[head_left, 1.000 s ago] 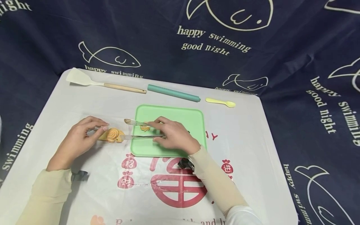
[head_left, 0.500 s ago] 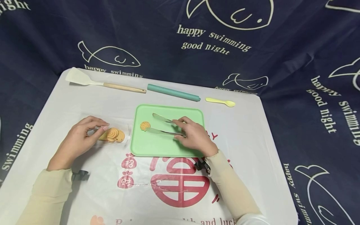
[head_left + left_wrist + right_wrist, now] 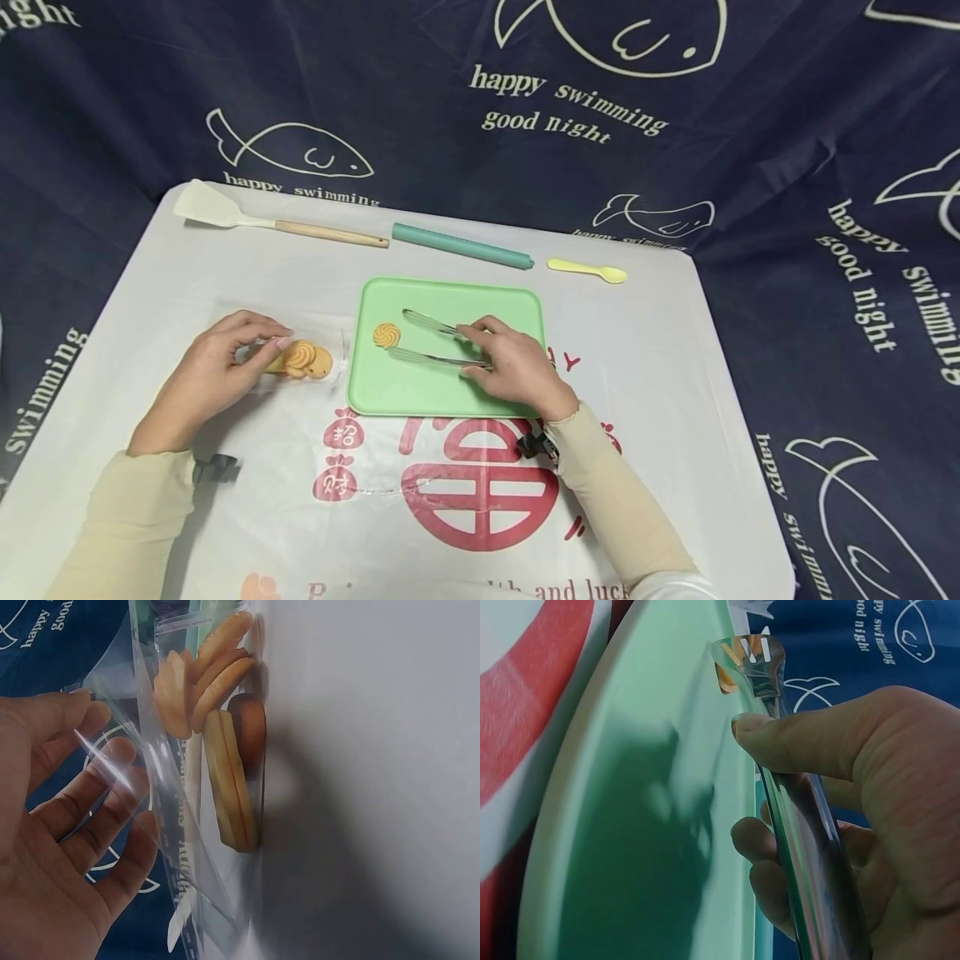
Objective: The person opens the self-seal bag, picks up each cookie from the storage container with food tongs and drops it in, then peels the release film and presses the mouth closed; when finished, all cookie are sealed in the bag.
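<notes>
My left hand pinches the upper side of a clear plastic bag, lifting its film. Inside the bag lie several cookies: round swirled ones near the end facing the tray, and a long pale one in the left wrist view. With my right hand I grip metal tongs over the green tray, their two arms spread apart. One swirled cookie lies on the tray's left side, just off the tong tips, with nothing held between them.
Along the far table edge lie a white spatula with a wooden handle, a teal rod and a small yellow spoon. A dark blue curtain printed with fish hangs behind the white table.
The tongs and my right hand have drawn back to the right from beside the bag, uncovering the swirled cookie on the tray. My left hand stays at the bag.
</notes>
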The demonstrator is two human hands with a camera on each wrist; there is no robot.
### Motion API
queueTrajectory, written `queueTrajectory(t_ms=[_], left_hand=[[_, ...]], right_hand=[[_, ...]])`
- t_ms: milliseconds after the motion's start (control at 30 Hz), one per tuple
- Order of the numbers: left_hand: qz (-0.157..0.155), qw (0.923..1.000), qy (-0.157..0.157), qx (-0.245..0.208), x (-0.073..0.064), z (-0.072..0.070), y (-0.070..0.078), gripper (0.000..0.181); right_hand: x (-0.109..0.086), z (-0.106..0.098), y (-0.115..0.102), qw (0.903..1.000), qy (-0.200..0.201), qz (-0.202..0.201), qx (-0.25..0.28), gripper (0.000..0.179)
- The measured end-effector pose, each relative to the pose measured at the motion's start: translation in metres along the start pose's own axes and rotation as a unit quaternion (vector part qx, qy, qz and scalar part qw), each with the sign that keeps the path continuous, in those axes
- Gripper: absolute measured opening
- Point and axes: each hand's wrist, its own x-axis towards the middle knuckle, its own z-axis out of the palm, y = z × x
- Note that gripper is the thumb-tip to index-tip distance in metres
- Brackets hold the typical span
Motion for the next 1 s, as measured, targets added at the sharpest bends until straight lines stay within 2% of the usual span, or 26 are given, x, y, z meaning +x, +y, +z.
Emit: queueTrajectory(t_ms=[267,700,1000], left_hand=[[-0.006,1.0,-0.003,0.001,-0.001,0.0,-0.001,0.015],[0.01,0.9999,0.006,0.007,-0.001,0.001,-0.004,0.012],[0.001,1.0,0.001,0.008,-0.001,0.0,-0.003,0.014]], right_hand=[[0.005,0.003,-0.005,1.0,-0.007,-0.002,-0.001,0.059],[0.014,0.008,-0.01,0.9998,-0.016,-0.012,0.0,0.053],[0.012,0.011,-0.009,0.9997,-0.002,-0.022,0.005,0.047]])
